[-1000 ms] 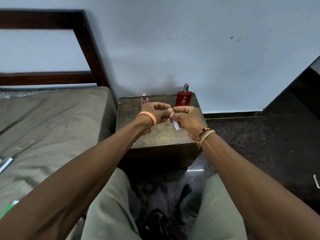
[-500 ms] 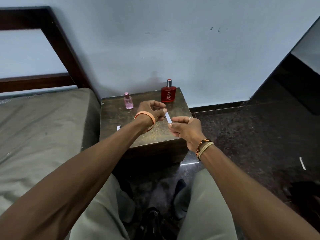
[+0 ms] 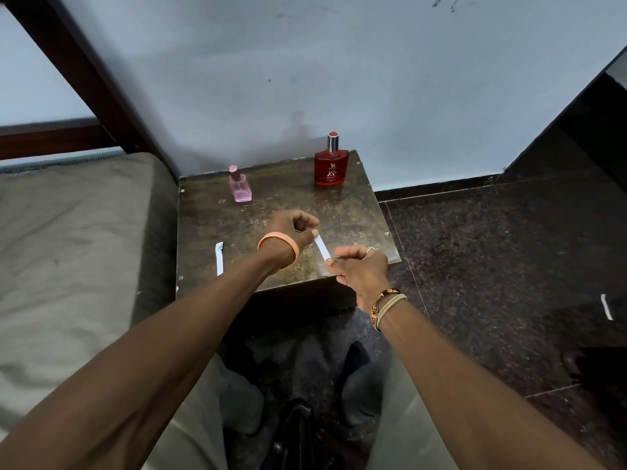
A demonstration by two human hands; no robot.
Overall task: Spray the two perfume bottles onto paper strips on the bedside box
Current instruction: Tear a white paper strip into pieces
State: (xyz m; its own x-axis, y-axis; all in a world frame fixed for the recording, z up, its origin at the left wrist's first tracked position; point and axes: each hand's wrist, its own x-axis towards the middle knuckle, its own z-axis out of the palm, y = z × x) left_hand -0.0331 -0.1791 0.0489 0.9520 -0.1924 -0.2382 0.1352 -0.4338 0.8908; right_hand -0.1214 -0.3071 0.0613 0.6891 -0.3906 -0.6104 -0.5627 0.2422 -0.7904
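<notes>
Lowered and drawn apart since a moment ago, the left hand [image 3: 291,232] and right hand [image 3: 359,266] each pinch one end of the paper strip [image 3: 322,249] in their fingers [image 3: 310,234] over the desk [image 3: 339,212]; further pull could tear it.

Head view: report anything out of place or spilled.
A white strip, seemingly paper, lies on the dark floor, far right of the bedside box. The pink bottle and red bottle stand upright; no spill shows.

Bedside box [image 3: 203,212] stood against the wall [image 3: 339,79], bed [image 3: 84,249] on its left.
Smaller bottle [image 3: 241,186] sat back-left, larger bottle [image 3: 330,164] back-right; one strip [image 3: 219,257] lay front-left, second strip [image 3: 322,247] front-right.
</notes>
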